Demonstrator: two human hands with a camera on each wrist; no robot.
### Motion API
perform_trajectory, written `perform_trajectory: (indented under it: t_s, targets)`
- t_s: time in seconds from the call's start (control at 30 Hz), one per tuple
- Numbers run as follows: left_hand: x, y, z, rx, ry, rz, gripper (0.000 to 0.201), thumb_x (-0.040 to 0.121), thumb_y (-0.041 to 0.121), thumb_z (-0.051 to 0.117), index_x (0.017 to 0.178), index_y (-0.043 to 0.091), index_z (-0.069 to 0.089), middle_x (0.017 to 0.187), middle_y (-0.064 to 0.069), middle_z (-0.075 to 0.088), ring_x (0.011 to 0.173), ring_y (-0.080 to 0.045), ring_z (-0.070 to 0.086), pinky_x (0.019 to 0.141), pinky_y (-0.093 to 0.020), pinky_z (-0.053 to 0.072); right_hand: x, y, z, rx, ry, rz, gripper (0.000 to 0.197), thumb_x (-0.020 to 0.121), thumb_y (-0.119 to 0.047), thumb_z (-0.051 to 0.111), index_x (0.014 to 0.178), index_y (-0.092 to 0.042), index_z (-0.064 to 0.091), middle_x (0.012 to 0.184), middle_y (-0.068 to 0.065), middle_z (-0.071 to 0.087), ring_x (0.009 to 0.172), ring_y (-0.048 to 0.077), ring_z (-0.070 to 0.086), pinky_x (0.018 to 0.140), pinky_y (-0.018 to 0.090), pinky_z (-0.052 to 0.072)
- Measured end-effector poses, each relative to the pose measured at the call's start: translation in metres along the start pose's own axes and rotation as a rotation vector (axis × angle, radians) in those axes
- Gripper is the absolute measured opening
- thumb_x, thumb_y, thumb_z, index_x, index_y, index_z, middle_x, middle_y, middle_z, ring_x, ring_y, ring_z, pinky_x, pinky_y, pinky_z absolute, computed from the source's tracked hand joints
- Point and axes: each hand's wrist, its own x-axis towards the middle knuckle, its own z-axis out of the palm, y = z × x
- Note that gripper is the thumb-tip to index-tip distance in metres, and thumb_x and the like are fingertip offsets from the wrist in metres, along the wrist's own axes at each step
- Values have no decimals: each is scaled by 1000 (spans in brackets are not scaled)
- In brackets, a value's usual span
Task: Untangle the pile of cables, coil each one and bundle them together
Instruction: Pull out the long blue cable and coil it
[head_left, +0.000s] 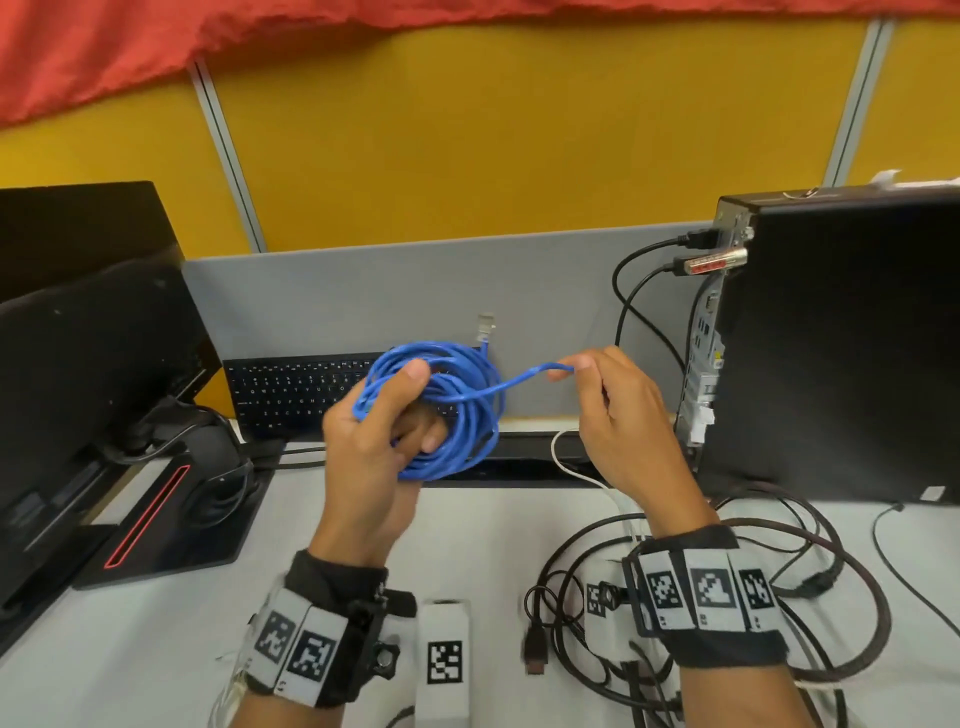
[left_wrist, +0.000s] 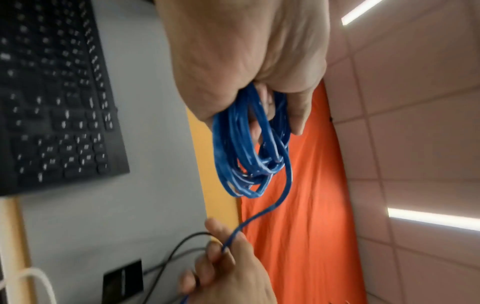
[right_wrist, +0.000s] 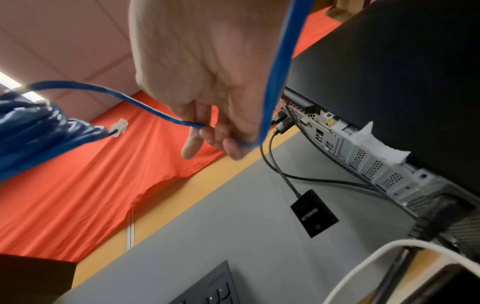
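- The left hand (head_left: 371, 447) grips the coiled blue cable (head_left: 447, 410), raised in front of the keyboard (head_left: 291, 395).
- The right hand (head_left: 618, 421) pinches its free tail.
- Light and springy, the loops likely need holding at the crossing.

- The blue cable (head_left: 457, 395) has a smooth, slightly glossy plastic jacket; its plug (head_left: 485, 327) is clear plastic.
- The keyboard (head_left: 291, 389) is matt black plastic.
- The computer case (head_left: 841, 338) has a matt black side and a bare, perforated metal rear panel (right_wrist: 374, 164).
- The drape (head_left: 156, 41) is red-orange cloth, creased.
- The partition (head_left: 467, 130) looks like matt yellow fabric.
- The desk top (head_left: 493, 519) is smooth, matt pale grey.
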Motion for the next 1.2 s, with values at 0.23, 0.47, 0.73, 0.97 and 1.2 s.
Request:
perform_trajectory:
  t_s: [0.23,0.47,0.73,0.97,1.2]
  targets:
    - [-8,-20,19,-26,-16,-48,19,79,29,76,69,18,64,48,9,31,41,-8,27,46,-23,38,-2,-10,-8,91,-113,-29,45,93,11,42,115,-17,68,88,1,63,65,8,54,60,14,40]
    - [-15,-23,29,-37,64,-10,19,80,29,77,72,17,66,54,1,36,48,-14,34,50,-26,41,-8,-31,-4,199,-344,-88,52,82,-64,69,123,-31,62,99,-16,69,88,7,63,78,23,51]
    - [-11,-32,20,133,-126,15,14,88,33,70,77,25,69,55,2,51,50,-15,47,61,-29,49,-6,-31,0,-97,-266,-62,21,86,-53,52,85,-32,50,66,-12,59,65,7,55,54,22,45]
    - [4,5,-21,953,-449,-95,53,79,28,85,125,33,60,111,16,72,101,-6,70,85,-23,57,-9,-24,9,-329,-434,-145,18,96,-41,54,92,-27,43,63,-8,48,56,10,47,53,29,31]
    - [-3,4,-11,1217,-476,-60,47,65,28,93,99,34,62,87,15,69,86,-7,65,72,-20,51,-12,-34,19,-295,-635,-154,11,92,-33,58,96,-23,56,66,-8,55,60,12,52,55,26,35]
